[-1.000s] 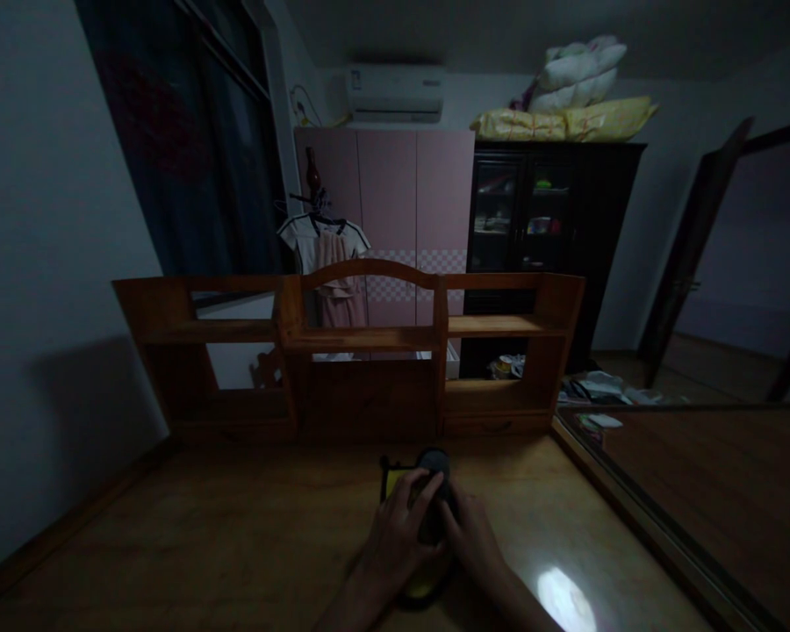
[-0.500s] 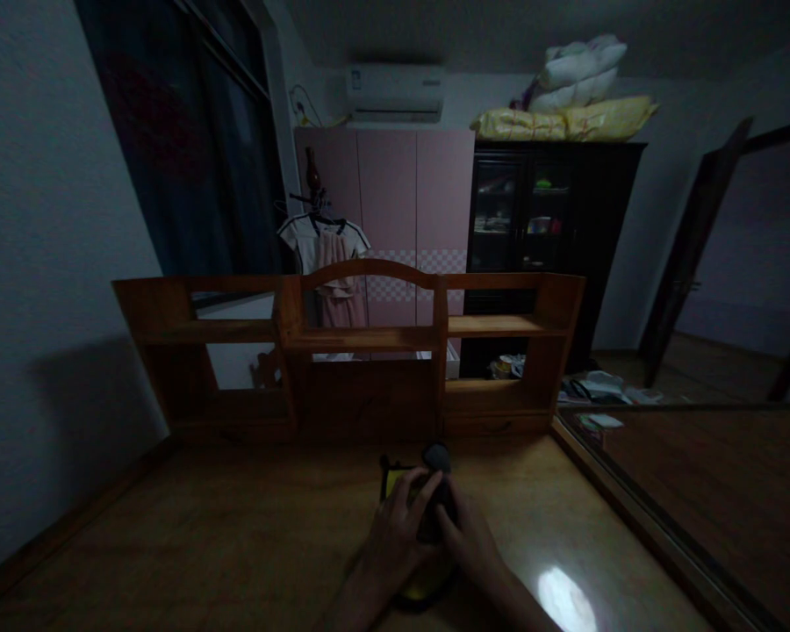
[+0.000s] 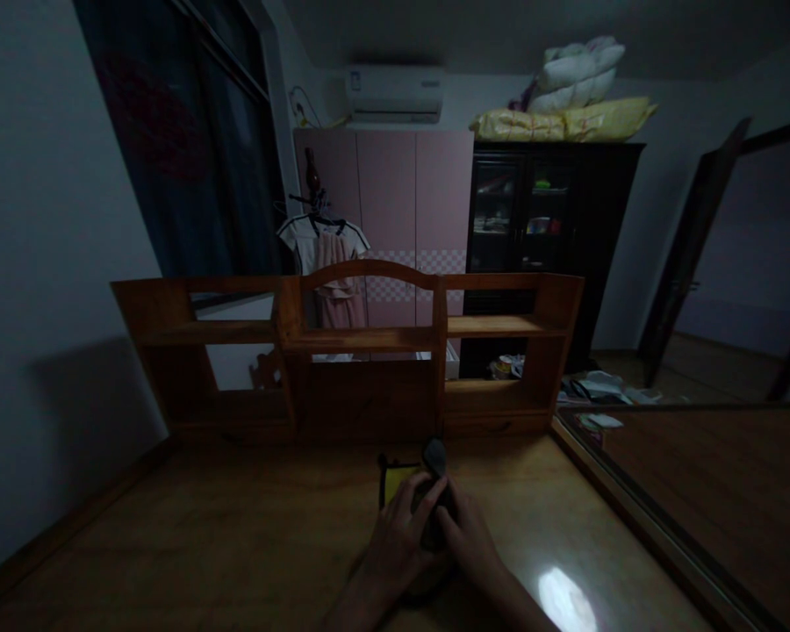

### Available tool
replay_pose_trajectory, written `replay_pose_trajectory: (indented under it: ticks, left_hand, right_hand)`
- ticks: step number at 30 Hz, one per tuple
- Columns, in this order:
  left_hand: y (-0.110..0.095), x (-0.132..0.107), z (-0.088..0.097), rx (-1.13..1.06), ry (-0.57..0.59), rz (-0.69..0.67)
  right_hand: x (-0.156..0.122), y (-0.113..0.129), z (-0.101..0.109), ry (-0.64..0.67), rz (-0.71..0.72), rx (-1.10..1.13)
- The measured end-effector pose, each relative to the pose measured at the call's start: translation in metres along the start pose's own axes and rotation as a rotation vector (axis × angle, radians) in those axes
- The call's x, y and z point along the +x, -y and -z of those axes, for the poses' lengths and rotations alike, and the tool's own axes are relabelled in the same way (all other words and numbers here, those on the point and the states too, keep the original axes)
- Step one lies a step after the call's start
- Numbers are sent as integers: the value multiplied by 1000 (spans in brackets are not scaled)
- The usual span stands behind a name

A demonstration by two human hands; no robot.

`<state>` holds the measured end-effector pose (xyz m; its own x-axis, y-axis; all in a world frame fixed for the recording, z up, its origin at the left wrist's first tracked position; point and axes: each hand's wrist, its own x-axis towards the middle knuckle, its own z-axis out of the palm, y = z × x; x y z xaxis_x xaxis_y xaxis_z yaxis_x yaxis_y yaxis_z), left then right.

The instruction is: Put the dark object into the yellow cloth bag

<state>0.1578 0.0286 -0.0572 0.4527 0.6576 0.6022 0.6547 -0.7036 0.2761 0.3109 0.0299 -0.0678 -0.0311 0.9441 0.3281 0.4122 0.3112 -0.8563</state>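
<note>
The room is dim, with pale walls and a dark window on the left. A wooden surface fills the foreground, a bright glare on its lower right. At its far edge stands a wooden shelf unit with an arched centre. Beyond are a pink wardrobe and, right beside it, a black cabinet with glass doors. An air conditioner hangs above the wardrobe; at right, a dark door stands open
</note>
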Motion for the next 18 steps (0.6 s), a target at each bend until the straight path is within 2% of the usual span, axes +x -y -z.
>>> replay_pose_trajectory:
  ticks: [4, 11, 18]
  left_hand:
    - [0, -1, 1, -34, 8, 21]
    - [2, 0, 5, -29, -13, 56]
    - [4, 2, 4, -24, -25, 53]
  right_hand:
    - [0, 0, 0, -23, 24, -11]
    - [0, -11, -2, 26, -42, -106]
    - [0, 0, 1, -7, -27, -72]
